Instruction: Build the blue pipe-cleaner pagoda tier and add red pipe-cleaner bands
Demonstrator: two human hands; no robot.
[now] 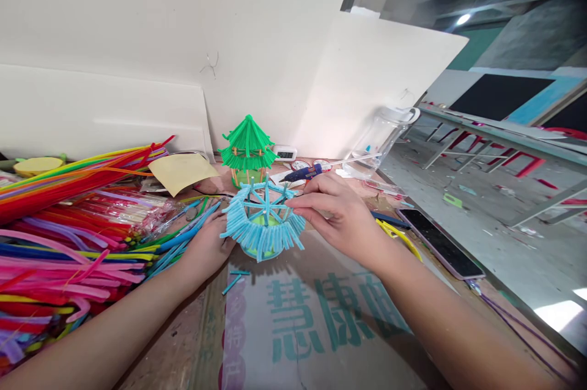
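Observation:
A small round model of light blue pipe cleaners (266,235), with a fringed roof ring and spokes meeting at a middle post, is in front of me. My left hand (210,246) grips it by its left side, the fingertips partly hidden behind it. My right hand (339,213) pinches at the right of the ring, thumb and fingers together on what looks like a short blue post (288,213). Behind stands a green pipe-cleaner pavilion (248,145) with a two-tier roof. Short cut blue pieces (232,284) lie below the model.
Bundles of coloured pipe cleaners (68,255) cover the left side. A blue glue gun (302,173), a clear plastic jug (378,139) and a small digital display (285,153) stand at the back. At right lie yellow-handled scissors (398,237) and a phone (440,243). Printed cardboard (321,329) lies underneath.

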